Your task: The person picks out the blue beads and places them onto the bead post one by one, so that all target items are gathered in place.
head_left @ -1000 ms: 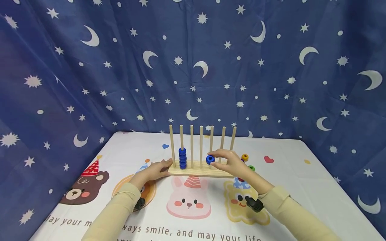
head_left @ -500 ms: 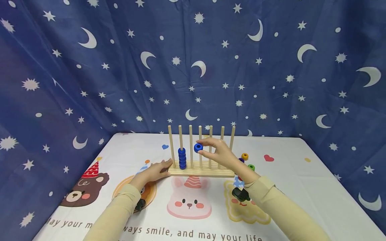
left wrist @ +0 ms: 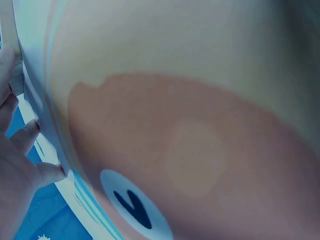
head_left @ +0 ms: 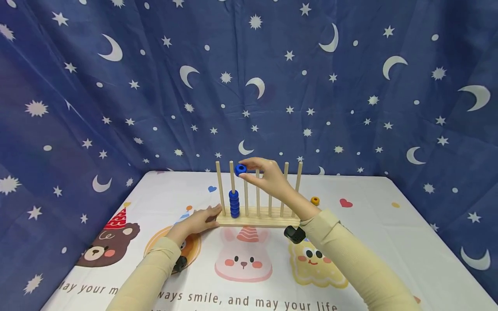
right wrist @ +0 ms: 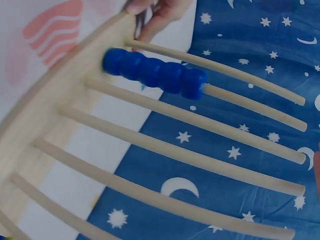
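Note:
A wooden peg stand (head_left: 256, 221) with a row of upright pegs stands on the table. Several blue beads (head_left: 234, 204) are stacked on its second peg from the left. My right hand (head_left: 270, 179) pinches another blue bead (head_left: 241, 169) between thumb and fingertips, just right of that peg's top, its hole showing. At the stand's left end, my left hand (head_left: 199, 220) holds the base with thumb and fingers. The right wrist view shows the bead stack (right wrist: 155, 74) on its peg and part of the left hand (right wrist: 162, 17); the held bead is out of that view.
A yellow-orange bead (head_left: 315, 201) lies on the table right of the stand, beside my right forearm, which hides the area below it. A printed white cloth (head_left: 362, 216) covers the table. A blue star-and-moon curtain (head_left: 272, 129) hangs behind.
My right hand has carried the blue bead leftward and up, from low among the right-hand pegs to near the second peg's top. The left hand stays at the stand's end.

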A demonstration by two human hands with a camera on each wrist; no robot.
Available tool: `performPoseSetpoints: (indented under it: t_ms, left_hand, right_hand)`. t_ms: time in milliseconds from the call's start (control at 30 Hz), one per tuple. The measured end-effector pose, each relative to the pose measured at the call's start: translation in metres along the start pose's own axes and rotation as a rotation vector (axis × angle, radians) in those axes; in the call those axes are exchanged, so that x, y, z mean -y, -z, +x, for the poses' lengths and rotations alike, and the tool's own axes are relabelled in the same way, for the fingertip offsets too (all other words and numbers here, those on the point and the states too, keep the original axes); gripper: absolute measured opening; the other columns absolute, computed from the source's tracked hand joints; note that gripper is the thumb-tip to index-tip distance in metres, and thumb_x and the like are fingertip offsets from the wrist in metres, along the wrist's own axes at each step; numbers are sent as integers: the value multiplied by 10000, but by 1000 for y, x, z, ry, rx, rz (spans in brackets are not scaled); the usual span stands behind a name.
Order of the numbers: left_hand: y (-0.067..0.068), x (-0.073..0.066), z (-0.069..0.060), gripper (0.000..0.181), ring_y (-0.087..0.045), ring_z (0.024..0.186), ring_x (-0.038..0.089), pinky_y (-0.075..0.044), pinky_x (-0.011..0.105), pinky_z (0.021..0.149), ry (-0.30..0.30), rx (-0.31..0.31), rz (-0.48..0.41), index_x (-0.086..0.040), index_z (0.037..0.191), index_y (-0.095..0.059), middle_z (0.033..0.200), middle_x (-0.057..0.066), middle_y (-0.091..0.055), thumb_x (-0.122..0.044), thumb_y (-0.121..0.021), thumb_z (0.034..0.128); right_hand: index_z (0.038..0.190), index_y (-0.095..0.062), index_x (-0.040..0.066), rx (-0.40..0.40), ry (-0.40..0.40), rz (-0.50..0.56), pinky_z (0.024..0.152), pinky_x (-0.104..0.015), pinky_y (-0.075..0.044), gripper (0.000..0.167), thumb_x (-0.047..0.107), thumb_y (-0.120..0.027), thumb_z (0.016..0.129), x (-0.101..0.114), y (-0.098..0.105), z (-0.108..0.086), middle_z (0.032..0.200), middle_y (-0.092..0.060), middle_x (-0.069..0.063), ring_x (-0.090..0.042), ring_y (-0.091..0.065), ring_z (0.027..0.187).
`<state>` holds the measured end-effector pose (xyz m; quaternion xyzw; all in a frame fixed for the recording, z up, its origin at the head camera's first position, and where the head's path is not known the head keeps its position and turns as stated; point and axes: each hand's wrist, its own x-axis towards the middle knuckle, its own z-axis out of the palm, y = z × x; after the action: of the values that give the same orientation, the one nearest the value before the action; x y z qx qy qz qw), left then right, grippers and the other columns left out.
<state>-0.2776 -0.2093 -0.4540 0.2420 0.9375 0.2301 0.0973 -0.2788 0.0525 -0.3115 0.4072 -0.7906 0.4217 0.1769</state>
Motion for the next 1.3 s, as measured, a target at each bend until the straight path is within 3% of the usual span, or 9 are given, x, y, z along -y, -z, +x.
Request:
performPoseSetpoints:
  t_ms: [133,467,633,1300]
  left_hand:
    - [-1,1,-2,610,-287,1351,489,-171,723,1041,27,-2,-9,12,1423,-364,1487,208,-334,-240,-599,920]
    - [1,-1,2,592,-286,1348,496,-166,727,1040,8,-12,-3,23,1414,-376,1488,220,-326,-237,-588,926]
    - [2,-1,2,595,-293,1343,500,-174,720,1043,10,-15,-2,24,1413,-377,1482,222,-336,-241,-590,925]
    - [1,-3,-1,613,-282,1350,495,-132,744,1032,16,-13,-14,27,1419,-362,1482,221,-334,-243,-597,920]
  right_hand:
    - [1153,-620,-34,26,-25,-20,909,-351,-530,324,108,-673,866,1,-2,17,1098,-678,-171,-280,-657,1022]
    - [1160,-630,1,116,-214,-43,925,-367,-521,320,189,-640,902,-10,-9,47,1073,-690,-143,-254,-661,1014]
    - [1158,-635,4,119,-228,-73,909,-328,-529,323,199,-642,900,-10,-12,52,1043,-703,-130,-234,-670,990]
    - [1188,-623,1,170,-257,-137,989,-372,-481,358,225,-631,909,-8,-17,53,1151,-672,-146,-272,-625,1120]
